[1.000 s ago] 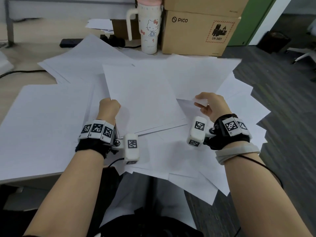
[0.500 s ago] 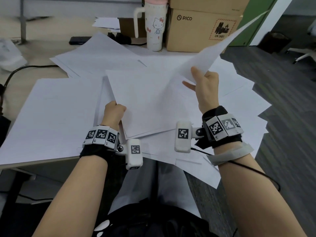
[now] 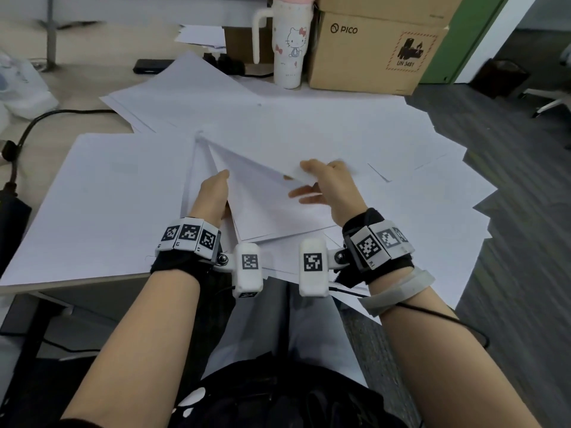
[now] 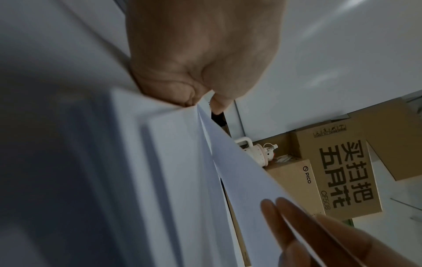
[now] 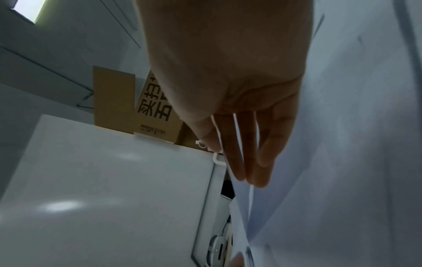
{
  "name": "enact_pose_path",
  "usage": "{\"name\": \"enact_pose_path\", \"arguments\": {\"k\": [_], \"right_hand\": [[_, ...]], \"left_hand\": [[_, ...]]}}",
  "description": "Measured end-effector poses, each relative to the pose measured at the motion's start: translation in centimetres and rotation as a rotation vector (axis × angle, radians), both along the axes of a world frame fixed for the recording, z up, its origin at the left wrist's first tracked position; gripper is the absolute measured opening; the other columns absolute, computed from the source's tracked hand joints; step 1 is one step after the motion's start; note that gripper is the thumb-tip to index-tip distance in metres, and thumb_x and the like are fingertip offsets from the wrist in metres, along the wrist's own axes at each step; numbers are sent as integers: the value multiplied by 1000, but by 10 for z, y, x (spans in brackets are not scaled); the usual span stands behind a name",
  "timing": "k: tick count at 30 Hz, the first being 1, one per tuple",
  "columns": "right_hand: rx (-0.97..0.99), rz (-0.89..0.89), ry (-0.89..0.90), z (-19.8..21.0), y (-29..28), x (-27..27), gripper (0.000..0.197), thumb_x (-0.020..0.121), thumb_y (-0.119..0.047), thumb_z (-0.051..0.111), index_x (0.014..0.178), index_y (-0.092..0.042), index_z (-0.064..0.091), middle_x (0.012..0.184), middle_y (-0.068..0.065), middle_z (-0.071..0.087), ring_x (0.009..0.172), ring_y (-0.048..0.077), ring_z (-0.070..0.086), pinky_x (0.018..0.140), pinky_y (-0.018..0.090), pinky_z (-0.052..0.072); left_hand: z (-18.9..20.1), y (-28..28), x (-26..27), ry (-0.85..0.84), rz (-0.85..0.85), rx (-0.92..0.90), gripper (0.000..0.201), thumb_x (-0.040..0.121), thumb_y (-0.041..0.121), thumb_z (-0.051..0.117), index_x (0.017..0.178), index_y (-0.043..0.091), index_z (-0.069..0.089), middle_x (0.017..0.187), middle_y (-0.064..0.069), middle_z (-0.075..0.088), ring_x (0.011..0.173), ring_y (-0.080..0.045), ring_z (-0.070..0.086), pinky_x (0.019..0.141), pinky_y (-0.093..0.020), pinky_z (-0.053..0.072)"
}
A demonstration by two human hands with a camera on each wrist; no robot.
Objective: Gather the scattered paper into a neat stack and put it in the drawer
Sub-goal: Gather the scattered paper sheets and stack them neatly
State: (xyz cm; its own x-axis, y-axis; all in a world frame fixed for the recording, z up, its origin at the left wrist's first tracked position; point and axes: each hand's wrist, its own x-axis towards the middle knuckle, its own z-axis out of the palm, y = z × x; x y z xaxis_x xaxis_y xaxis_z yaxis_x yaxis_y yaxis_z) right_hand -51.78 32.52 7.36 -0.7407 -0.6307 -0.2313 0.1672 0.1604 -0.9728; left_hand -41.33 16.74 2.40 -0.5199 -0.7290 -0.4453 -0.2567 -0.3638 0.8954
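Note:
White paper sheets (image 3: 401, 180) lie scattered across the desk (image 3: 77, 81) and hang over its right edge. My left hand (image 3: 213, 193) grips the left edge of a small gathered stack (image 3: 268, 217); the left wrist view shows the left hand (image 4: 200, 54) pinching those sheets between thumb and curled fingers. My right hand (image 3: 321, 186) pinches one loose sheet (image 3: 247, 159), tilted low over the stack, thumb above and fingers (image 4: 287, 213) beneath it. In the right wrist view the right hand (image 5: 228, 72) has straight fingers along the paper. No drawer is in view.
A white cartoon tumbler (image 3: 290, 47) and stacked cardboard boxes (image 3: 370, 50) stand at the desk's back. A black cable (image 3: 27, 131) runs along the left, with a flat black device (image 3: 151, 65) behind the papers. Grey carpet floor (image 3: 509, 211) lies to the right.
The right hand picked a sheet off the right side, raised it high, and has now brought it down and left over the stack. The left hand kept its grip.

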Motion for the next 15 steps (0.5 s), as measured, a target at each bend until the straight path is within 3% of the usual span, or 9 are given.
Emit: {"name": "enact_pose_path", "arguments": {"k": [2,3,5,6,8,10,12,14,15], "right_hand": [[132,119,25,-3,1,6,29,96,-20,46,94,0,67,99,15,72,55,15,64,52,20,50],[170,169,27,-2,2,10,32,97,-22,44,93,-3,69,93,10,73,55,14,62,52,18,48],[215,248,8,-4,1,16,34,97,-24,44,96,-4,71,85,6,71,54,14,60,52,18,47],[235,283,0,-5,0,18,34,97,-24,44,97,-4,71,83,5,71,54,14,59,54,19,47],[279,350,-12,-6,-2,22,34,97,-27,45,98,-6,71,82,5,70,52,13,58,57,21,48],[303,433,-20,-8,-1,26,33,97,-31,48,96,-8,72,84,7,71,54,14,59,61,25,50],[303,491,-42,-10,1,27,33,96,-34,52,95,-8,71,91,9,72,59,17,63,69,30,54],[265,429,-91,-12,2,26,36,95,-36,54,96,-4,69,99,13,72,64,21,66,74,33,57],[230,344,-127,-14,2,24,38,95,-36,55,100,0,67,100,16,71,66,24,67,71,33,60]], "left_hand": [[-3,-3,0,-2,-20,5,36,101,42,33,112,14,52,84,-3,60,75,-19,59,65,-28,49],[-5,-5,-1,-2,-32,10,45,100,50,32,113,13,54,91,-5,63,83,-22,62,75,-31,53],[-5,-6,1,-3,-56,22,58,95,61,33,117,12,57,102,-9,64,95,-26,62,92,-39,49],[-4,-7,1,-6,-75,22,59,93,62,36,116,13,59,103,-10,63,94,-27,61,91,-39,48],[-2,-6,2,-3,-91,6,47,94,53,46,111,11,59,101,-10,64,90,-25,61,82,-36,48],[-1,-3,3,-11,-103,-43,23,96,32,53,100,10,59,98,-9,65,86,-25,63,75,-32,50],[-2,-2,4,-16,-136,-111,6,92,12,54,91,9,59,97,-12,63,87,-26,61,76,-34,50],[-2,-2,5,-29,-151,-150,11,89,2,51,86,10,59,99,-14,61,89,-26,60,82,-39,50],[-3,-2,5,-35,-151,-154,14,89,1,51,83,11,58,99,-14,61,89,-26,60,84,-40,50]]}}
